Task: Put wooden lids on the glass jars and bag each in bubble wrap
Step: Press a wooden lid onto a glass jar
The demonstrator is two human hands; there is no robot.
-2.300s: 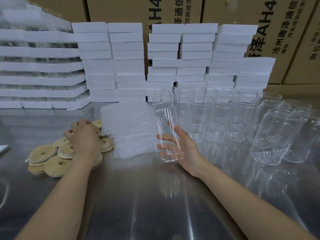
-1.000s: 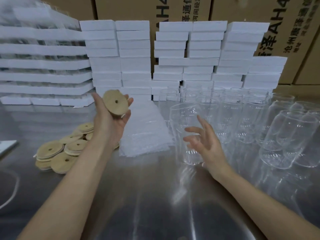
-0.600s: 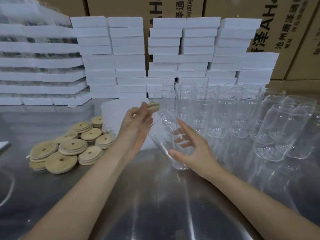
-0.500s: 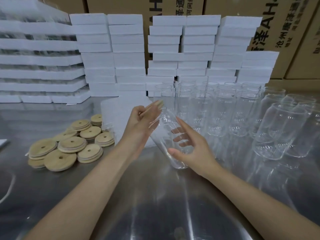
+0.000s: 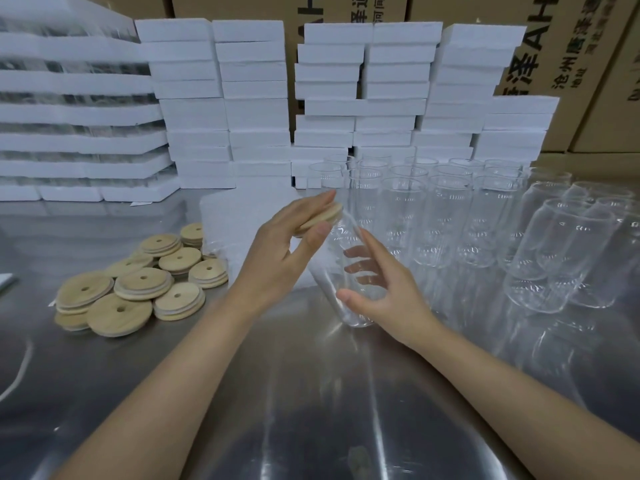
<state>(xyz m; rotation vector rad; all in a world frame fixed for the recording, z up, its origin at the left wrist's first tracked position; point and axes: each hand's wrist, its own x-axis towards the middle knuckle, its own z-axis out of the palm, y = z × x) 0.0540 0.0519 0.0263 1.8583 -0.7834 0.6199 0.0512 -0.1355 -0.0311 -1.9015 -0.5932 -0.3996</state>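
While the left hand (image 5: 277,261) pinches a round wooden lid (image 5: 322,216) over the tilted clear glass jar (image 5: 329,282) the right hand (image 5: 391,296) grips, a crooked press could jam it.

**packrat22:** what's the room like back there?

**benchdweller:** Shiny steel desk (image 5: 104,375), with pale glare streaks running down it toward the camera. Along the back there are white foam slabs (image 5: 256,112) stacked in columns, a few sitting crooked. The wider foam trays (image 5: 76,81) on the left have something clear between the layers, can't tell what.

**packrat22:** any wall?

**benchdweller:** Nope, just brown cardboard cartons (image 5: 595,116) with black lettering, right behind the foam. A white cord (image 5: 21,372) loops at the desk's left edge.
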